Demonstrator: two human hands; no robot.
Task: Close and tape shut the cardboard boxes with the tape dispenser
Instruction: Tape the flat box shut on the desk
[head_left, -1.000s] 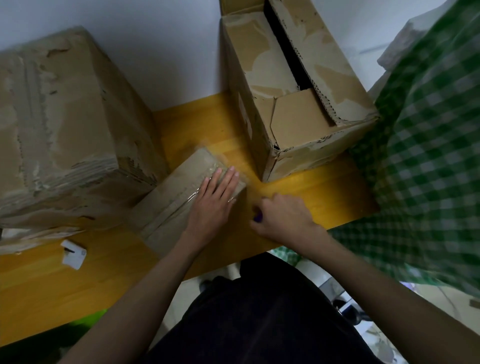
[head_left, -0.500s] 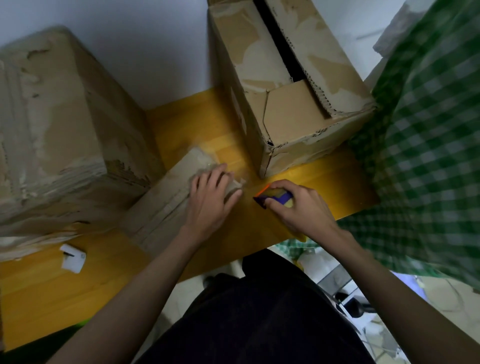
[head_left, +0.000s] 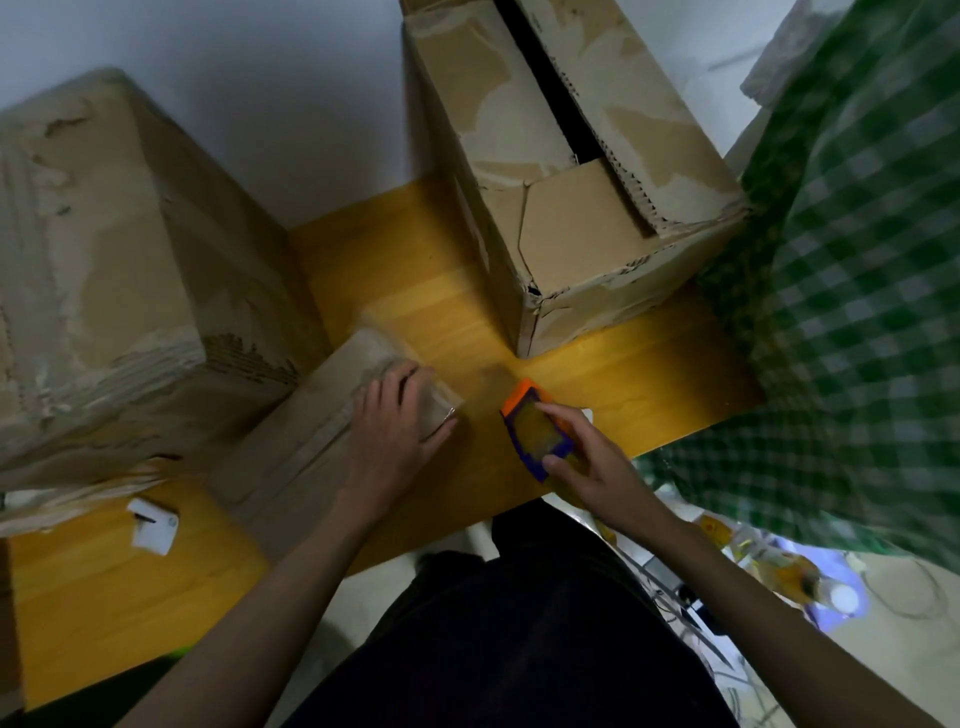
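Just left of the tape dispenser (head_left: 537, 434), my left hand (head_left: 397, 434) lies on the near end of the small cardboard box (head_left: 317, 441), fingers mostly straight, thumb hooked over its end edge. My right hand (head_left: 592, 467) holds the dispenser between fingertips and thumb, orange end pointing away from me.

I judge the dispenser light and rigid, a hard plastic shell that could slip in a fingertip hold, so a fuller wrap round its blue body would serve better when I pull tape. The small box looks light and thin-walled; it would skid under a pull, so I would hold it flat near the seam. Its top shines a little, perhaps with tape; blur keeps me from being sure.

Beyond the dispenser stands a tall cardboard box (head_left: 587, 208), its flaps gaping along a dark slot. Far left of the dispenser sits a big worn box (head_left: 114, 270). All rest on a smooth yellow wooden table (head_left: 395, 275) against a white wall. Right of the dispenser hangs green checked cloth (head_left: 857, 312); a small white object (head_left: 155, 525) lies at the far left.
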